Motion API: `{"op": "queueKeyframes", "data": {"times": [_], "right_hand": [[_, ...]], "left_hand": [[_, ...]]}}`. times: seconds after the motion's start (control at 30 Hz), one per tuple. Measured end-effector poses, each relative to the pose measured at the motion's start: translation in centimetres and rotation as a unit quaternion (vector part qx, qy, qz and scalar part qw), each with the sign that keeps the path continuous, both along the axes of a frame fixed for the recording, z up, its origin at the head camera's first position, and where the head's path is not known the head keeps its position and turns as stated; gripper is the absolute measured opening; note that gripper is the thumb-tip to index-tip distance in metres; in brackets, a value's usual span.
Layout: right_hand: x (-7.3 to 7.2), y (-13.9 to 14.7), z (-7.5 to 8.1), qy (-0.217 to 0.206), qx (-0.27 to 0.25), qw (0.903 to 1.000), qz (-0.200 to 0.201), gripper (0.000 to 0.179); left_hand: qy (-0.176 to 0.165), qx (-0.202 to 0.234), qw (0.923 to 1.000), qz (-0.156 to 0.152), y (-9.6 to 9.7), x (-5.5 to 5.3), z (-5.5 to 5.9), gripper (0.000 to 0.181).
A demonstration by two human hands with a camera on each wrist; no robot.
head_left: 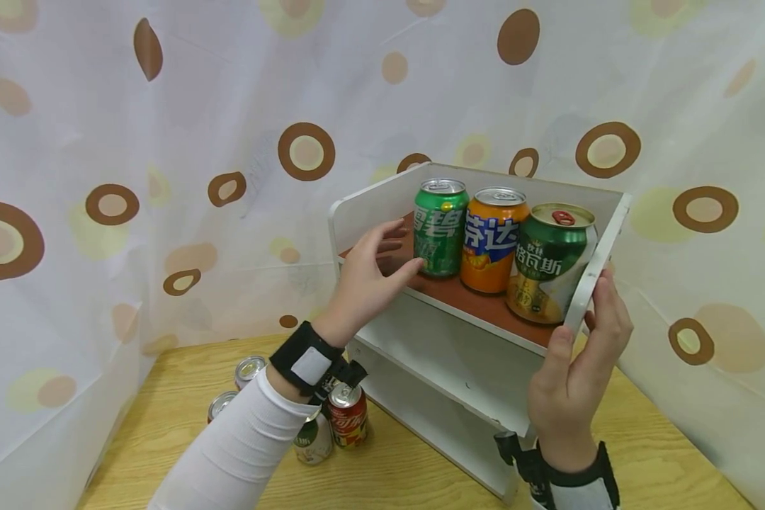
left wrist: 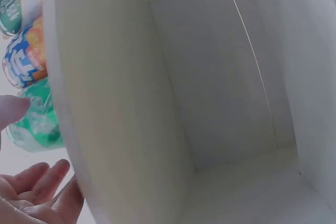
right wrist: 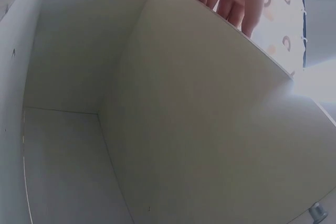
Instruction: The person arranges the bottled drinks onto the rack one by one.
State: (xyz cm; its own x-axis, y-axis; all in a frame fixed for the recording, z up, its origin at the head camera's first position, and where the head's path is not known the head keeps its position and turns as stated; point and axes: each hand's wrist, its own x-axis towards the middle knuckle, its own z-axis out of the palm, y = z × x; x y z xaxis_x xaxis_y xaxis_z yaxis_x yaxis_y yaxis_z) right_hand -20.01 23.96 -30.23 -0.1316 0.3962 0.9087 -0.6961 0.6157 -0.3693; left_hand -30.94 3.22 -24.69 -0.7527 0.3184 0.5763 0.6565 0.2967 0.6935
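On the brown top board of a white shelf unit (head_left: 446,361), three drink cans stand upright in a slanting row. They are a green can (head_left: 441,230), an orange can (head_left: 494,244) with a blue label, and a dark-green and gold can (head_left: 548,265) at the right. My left hand (head_left: 372,273) is at the green can's left, thumb and fingers spread, with nothing in its grasp. In the left wrist view its thumb (left wrist: 13,109) overlaps the green can (left wrist: 39,121). My right hand (head_left: 580,375) grips the unit's right side panel (head_left: 602,258), thumb at the front edge, fingers outside.
On the wooden table (head_left: 382,478), left of the unit, stand a red can (head_left: 348,416), a white and green can (head_left: 314,443) and other cans (head_left: 250,368), partly behind my left arm. Lower compartments lie under the top board. A patterned curtain (head_left: 370,92) hangs behind.
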Motion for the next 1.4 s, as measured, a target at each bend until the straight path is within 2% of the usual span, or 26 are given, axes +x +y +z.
{"op": "queueKeyframes", "data": {"times": [0.17, 0.33, 0.57, 0.87, 1.03, 1.2, 1.3, 1.4], "right_hand": [[0.1, -0.1, 0.0, -0.003, -0.002, 1.0000, 0.001, 0.048], [0.1, -0.2, 0.1, 0.001, -0.004, 1.0000, -0.001, 0.047], [0.0, -0.2, 0.1, 0.002, -0.005, 1.0000, -0.001, 0.046], [0.1, -0.2, 0.1, 0.003, -0.008, 1.0000, 0.000, 0.048], [0.1, -0.4, 0.4, 0.010, -0.011, 0.9999, 0.001, 0.048], [0.1, -0.5, 0.4, 0.008, -0.013, 0.9999, 0.005, 0.047], [0.1, -0.5, 0.4, 0.006, -0.013, 0.9999, 0.005, 0.048], [0.1, -0.6, 0.4, 0.005, -0.012, 0.9999, 0.003, 0.048]], "left_hand": [[0.017, 0.045, 0.9988, 0.006, -1.9, 0.9, -0.7, 0.047], [0.003, 0.046, 0.9987, 0.022, -4.0, 2.1, -2.0, 0.039], [-0.059, 0.007, 0.9957, 0.071, -6.9, 3.7, -5.5, 0.038], [-0.112, -0.037, 0.9831, 0.140, -10.1, 5.9, -9.6, 0.039], [-0.146, -0.070, 0.9751, 0.151, -10.9, 6.8, -12.0, 0.044], [-0.179, -0.072, 0.9663, 0.170, -11.4, 7.6, -14.1, 0.047], [-0.186, -0.080, 0.9615, 0.186, -11.6, 8.0, -15.1, 0.048], [-0.177, -0.088, 0.9601, 0.197, -11.8, 8.4, -16.0, 0.050]]}}
